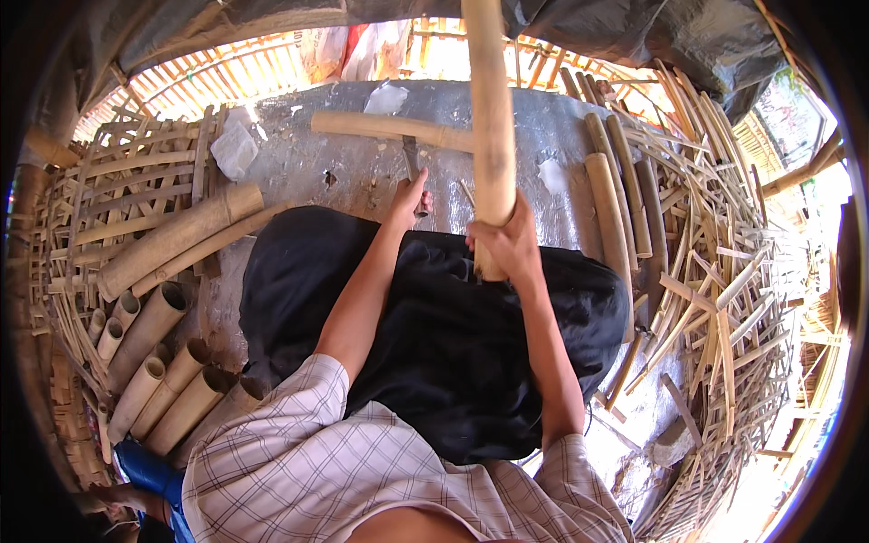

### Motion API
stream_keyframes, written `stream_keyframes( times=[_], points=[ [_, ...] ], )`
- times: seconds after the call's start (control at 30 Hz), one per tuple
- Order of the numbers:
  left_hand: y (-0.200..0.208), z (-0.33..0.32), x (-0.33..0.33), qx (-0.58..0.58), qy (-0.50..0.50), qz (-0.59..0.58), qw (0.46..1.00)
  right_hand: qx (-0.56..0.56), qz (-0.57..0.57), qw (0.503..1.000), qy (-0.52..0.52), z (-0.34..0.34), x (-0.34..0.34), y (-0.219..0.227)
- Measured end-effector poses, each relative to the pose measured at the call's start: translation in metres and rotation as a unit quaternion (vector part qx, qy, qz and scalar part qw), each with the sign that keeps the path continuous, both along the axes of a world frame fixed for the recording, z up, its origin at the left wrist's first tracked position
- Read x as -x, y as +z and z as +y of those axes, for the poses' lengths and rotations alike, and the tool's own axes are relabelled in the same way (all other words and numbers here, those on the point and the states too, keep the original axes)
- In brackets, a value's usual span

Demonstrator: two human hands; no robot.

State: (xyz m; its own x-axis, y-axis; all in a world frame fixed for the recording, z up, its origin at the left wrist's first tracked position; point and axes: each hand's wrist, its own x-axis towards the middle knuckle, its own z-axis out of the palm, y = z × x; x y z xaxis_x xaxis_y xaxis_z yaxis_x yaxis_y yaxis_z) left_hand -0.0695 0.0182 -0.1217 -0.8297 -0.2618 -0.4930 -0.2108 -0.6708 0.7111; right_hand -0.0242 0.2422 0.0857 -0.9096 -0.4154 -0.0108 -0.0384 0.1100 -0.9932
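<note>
My left hand is closed around a dark, narrow-bladed knife. Its blade reaches the near side of a bamboo length lying crosswise ahead of me; whether it cuts into it I cannot tell. My right hand grips a thick, pale bamboo pole near its lower end. The pole points away from me toward the upper edge of the view and hides the right end of the crosswise piece. Black cloth covers my lap beneath both forearms.
A grey plastic sheet spreads ahead. Cut bamboo tubes are stacked at the left, beside a woven slat panel. Bamboo poles and a heap of split strips lie at the right. A whitish block rests at the far left.
</note>
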Motion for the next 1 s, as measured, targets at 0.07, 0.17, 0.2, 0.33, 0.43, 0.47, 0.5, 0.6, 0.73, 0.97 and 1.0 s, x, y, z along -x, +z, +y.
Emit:
stream_keyframes(
  times=[0.07, 0.17, 0.2, 0.33, 0.43, 0.47, 0.5, 0.6, 0.73, 0.97, 1.0],
  points=[
    [0.008, 0.009, 0.0, -0.014, 0.015, -0.021, 1.0, -0.089, 0.296, 0.948, -0.077, -0.006, 0.004, 0.025],
    [0.018, 0.009, 0.001, -0.065, 0.037, -0.033, 0.997, -0.139, 0.245, 0.944, -0.173, -0.023, 0.01, 0.006],
    [0.019, 0.005, 0.004, -0.074, 0.04, -0.033, 0.996, -0.16, 0.232, 0.937, -0.207, -0.029, 0.012, -0.011],
    [0.027, 0.015, 0.009, -0.069, 0.041, -0.007, 0.997, -0.381, 0.079, 0.918, -0.069, -0.018, 0.042, -0.117],
    [0.022, -0.004, 0.007, -0.084, 0.047, 0.007, 0.995, -0.37, 0.086, 0.921, -0.081, -0.031, 0.058, -0.132],
    [0.018, -0.005, 0.003, -0.102, 0.043, 0.006, 0.994, -0.337, 0.056, 0.938, -0.054, -0.026, 0.06, -0.134],
    [0.016, -0.009, 0.005, -0.102, 0.047, -0.001, 0.994, -0.308, 0.019, 0.95, -0.045, -0.025, 0.06, -0.138],
    [0.024, 0.006, 0.012, -0.134, 0.041, 0.012, 0.99, -0.25, -0.025, 0.967, -0.04, -0.002, 0.055, -0.147],
    [0.017, -0.002, 0.012, -0.129, 0.053, 0.008, 0.99, -0.014, -0.219, 0.975, 0.04, -0.013, 0.044, -0.085],
    [0.043, -0.006, 0.015, -0.427, 0.022, 0.133, 0.894, 0.012, 0.165, 0.986, 0.008, -0.026, 0.071, 0.084],
    [0.063, 0.0, 0.015, -0.438, 0.033, 0.148, 0.886, -0.006, 0.26, 0.965, -0.022, -0.021, 0.079, 0.094]
  ],
)
